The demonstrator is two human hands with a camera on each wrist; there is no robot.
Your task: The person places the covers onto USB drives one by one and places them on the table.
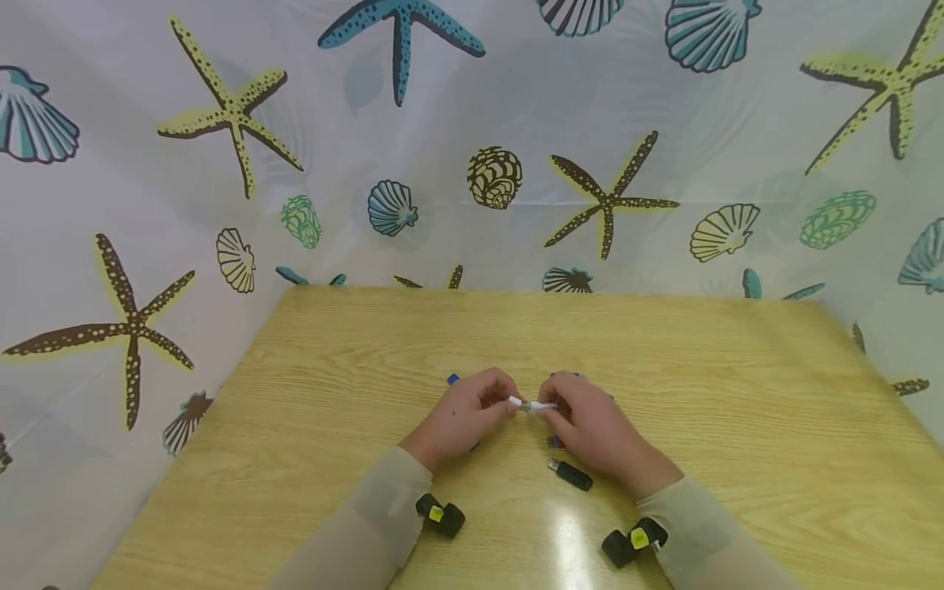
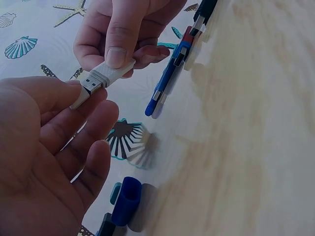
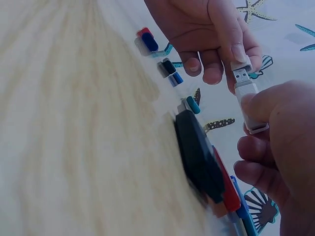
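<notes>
Above the table my left hand [image 1: 468, 414] and right hand [image 1: 593, 426] meet over a white USB stick [image 2: 110, 74]. Between thumb and fingers, the right hand pinches the stick's white body [image 3: 247, 98]. The left hand pinches its white cap [image 3: 242, 65] at the metal plug end. The silver plug [image 2: 92, 82] shows between body and cap, so the cap is not fully over it. Just below the right hand lies a black USB stick [image 1: 573, 475], its metal plug pointing up and left.
Several USB sticks lie near the right hand, including a red one [image 3: 229, 189] and a blue one [image 2: 167, 81]. Loose caps lie by the left hand, one blue [image 2: 127, 201]. A shell-patterned cloth [image 1: 442, 164] stands around the wooden table [image 1: 295, 508].
</notes>
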